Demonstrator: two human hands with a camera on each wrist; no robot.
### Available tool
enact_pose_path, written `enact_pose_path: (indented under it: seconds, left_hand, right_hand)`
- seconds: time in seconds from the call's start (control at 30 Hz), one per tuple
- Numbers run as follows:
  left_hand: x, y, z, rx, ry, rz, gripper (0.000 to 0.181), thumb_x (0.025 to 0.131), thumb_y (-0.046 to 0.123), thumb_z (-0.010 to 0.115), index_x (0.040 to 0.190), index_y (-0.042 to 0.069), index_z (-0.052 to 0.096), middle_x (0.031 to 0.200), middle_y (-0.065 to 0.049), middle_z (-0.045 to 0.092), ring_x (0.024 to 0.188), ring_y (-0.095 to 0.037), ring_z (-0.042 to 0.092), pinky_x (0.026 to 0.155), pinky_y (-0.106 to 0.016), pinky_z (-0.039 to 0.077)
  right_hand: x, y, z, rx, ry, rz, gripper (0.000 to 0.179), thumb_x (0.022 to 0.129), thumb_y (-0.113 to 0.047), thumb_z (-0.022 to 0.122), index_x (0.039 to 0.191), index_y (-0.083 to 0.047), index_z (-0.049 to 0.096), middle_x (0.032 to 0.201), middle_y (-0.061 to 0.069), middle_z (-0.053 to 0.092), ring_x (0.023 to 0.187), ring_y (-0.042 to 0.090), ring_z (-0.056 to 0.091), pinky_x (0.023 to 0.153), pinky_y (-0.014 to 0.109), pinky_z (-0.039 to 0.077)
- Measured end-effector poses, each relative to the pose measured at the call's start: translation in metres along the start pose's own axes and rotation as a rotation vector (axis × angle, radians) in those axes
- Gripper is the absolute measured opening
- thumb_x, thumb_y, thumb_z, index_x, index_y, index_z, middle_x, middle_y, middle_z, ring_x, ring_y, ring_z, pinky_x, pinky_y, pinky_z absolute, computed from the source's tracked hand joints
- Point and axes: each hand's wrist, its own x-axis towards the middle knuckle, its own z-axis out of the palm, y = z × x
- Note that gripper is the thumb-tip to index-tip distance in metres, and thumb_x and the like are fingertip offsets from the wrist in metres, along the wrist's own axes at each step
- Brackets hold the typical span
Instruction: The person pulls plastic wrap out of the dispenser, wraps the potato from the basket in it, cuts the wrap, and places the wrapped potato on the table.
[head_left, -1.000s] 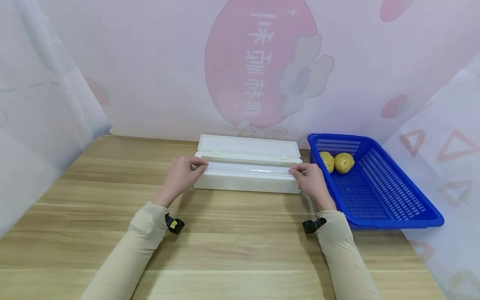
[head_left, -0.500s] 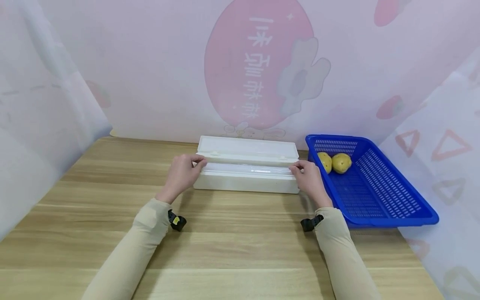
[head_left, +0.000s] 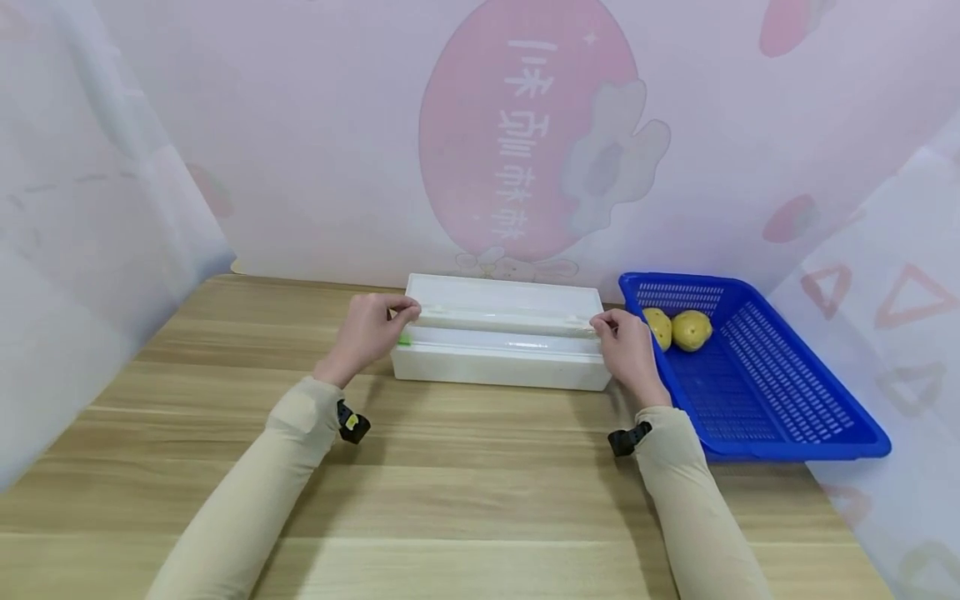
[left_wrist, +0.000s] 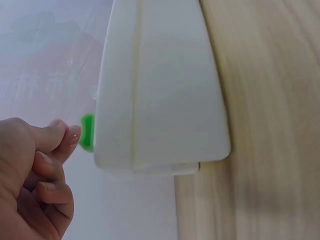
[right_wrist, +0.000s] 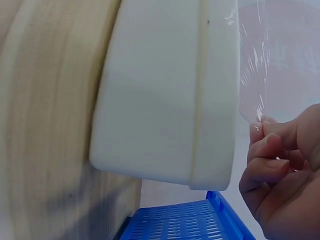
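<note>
Clear film (right_wrist: 256, 60), barely visible, pinched in fingers (right_wrist: 270, 146)

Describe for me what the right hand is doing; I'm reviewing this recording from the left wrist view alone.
Observer: In the right wrist view, the right hand pinches clear plastic film between thumb and finger.
Operator: And what stands beside the long white plastic box, on the right hand's side?
Observer: The head view shows a blue plastic basket with slotted walls there, holding two rounded yellow items.
</note>
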Motion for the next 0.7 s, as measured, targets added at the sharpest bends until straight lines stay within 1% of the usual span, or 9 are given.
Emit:
enact_pose_path:
  seconds: [0.23,0.43,0.57,0.63,0.7]
  left_hand:
    - [0.009,0.000,-0.008,-0.001,0.030,0.071,0.013,0.094,0.010,0.068,0.097,0.001,0.076,0.087,-0.008,0.073,0.044,-0.014,0.041,0.043,-0.027,0.035]
    - [0.014,0.004,-0.016,-0.017,0.051,0.098,0.013,0.094,0.011,0.069,0.097,0.001,0.077,0.088,-0.008,0.074,0.049,-0.015,0.048,0.047,-0.026,0.039]
    - [0.018,0.007,-0.023,-0.020,0.065,0.105,0.016,0.094,0.013,0.069,0.099,-0.001,0.076,0.085,-0.009,0.073,0.050,-0.015,0.050,0.045,-0.025,0.037]
    - [0.020,0.008,-0.026,-0.024,0.066,0.094,0.017,0.094,0.014,0.069,0.100,0.000,0.076,0.085,-0.008,0.073,0.050,-0.015,0.050,0.044,-0.025,0.036]
    - [0.021,0.009,-0.030,-0.030,0.060,0.078,0.017,0.093,0.015,0.070,0.101,0.001,0.077,0.084,-0.008,0.073,0.049,-0.015,0.047,0.042,-0.024,0.034]
  right_hand:
    - [0.002,-0.003,-0.003,0.016,0.049,-0.006,0.020,0.102,-0.014,0.055,0.102,0.001,0.068,0.090,0.014,0.066,0.075,0.026,0.056,0.064,0.037,0.044]
    - [0.005,-0.011,-0.012,0.042,0.071,-0.023,0.020,0.102,-0.013,0.055,0.102,0.003,0.068,0.090,0.016,0.066,0.077,0.026,0.058,0.065,0.036,0.044]
    - [0.010,-0.019,-0.023,0.014,0.069,-0.035,0.021,0.102,-0.015,0.056,0.103,0.001,0.070,0.090,0.015,0.067,0.077,0.025,0.058,0.066,0.037,0.045]
    - [0.012,-0.023,-0.029,0.007,0.061,-0.030,0.022,0.102,-0.015,0.056,0.104,0.001,0.070,0.091,0.016,0.067,0.077,0.025,0.057,0.066,0.037,0.045]
    - [0.014,-0.026,-0.033,0.008,0.055,-0.008,0.022,0.102,-0.014,0.056,0.105,0.002,0.070,0.092,0.016,0.066,0.078,0.026,0.055,0.066,0.036,0.045]
